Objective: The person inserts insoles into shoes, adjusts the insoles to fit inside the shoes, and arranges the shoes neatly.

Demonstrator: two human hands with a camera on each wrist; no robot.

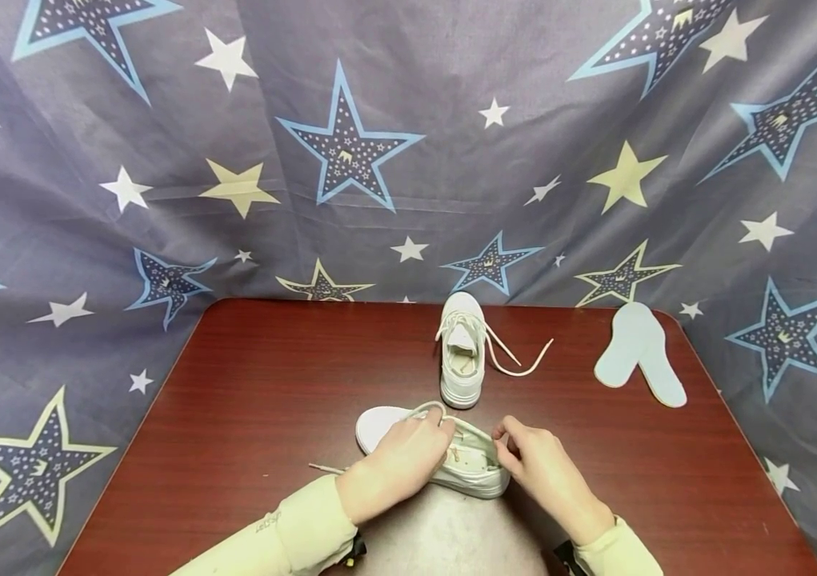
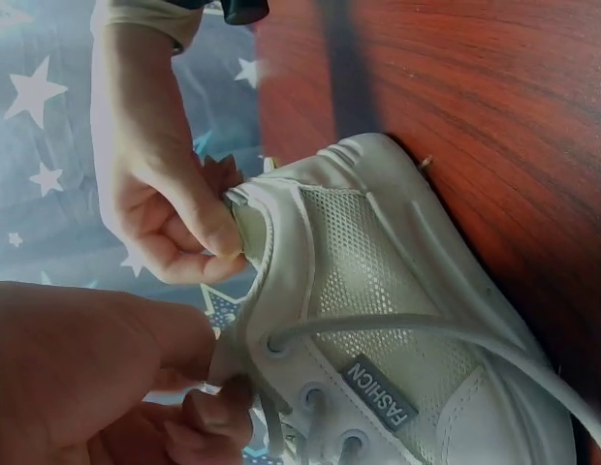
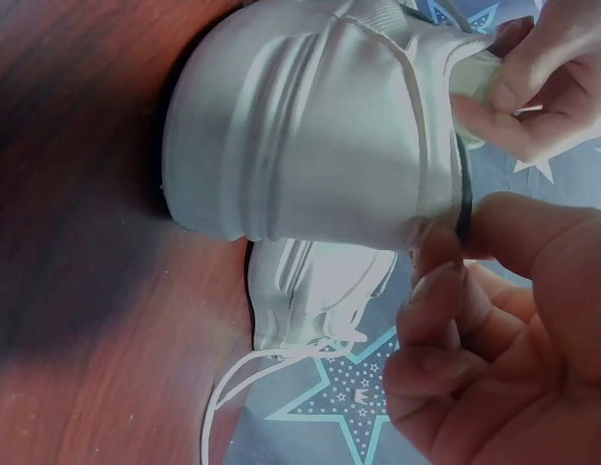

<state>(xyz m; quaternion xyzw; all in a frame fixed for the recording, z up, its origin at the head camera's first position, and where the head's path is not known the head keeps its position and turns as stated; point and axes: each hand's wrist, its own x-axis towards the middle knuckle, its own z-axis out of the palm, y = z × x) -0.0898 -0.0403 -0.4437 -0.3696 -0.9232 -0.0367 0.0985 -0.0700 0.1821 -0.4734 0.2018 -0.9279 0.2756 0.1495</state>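
Observation:
A white lace-up sneaker [image 1: 377, 426] lies sideways near the table's front, toe to the left. My left hand [image 1: 408, 452] pinches the tongue at its opening; the left wrist view shows the thumb and fingers there beside the lace eyelets. On its mesh side sits a grey label [image 2: 381, 391] reading "FASHICN". At the heel, my right hand [image 1: 541, 464] pinches the collar's back edge between thumb and fingers, clearest in the right wrist view. One lace [image 2: 456, 334] hangs loose across the shoe's side. The inside of the sneaker is partly hidden by the left hand.
Behind it stands a second white sneaker [image 1: 462, 392], its toe pointing away and loose laces [image 1: 516, 371] trailing right. Two pale blue insoles [image 1: 638, 348] overlap at the back right of the reddish-brown table [image 1: 293, 360]. A star-patterned cloth [image 1: 408, 72] hangs around the table.

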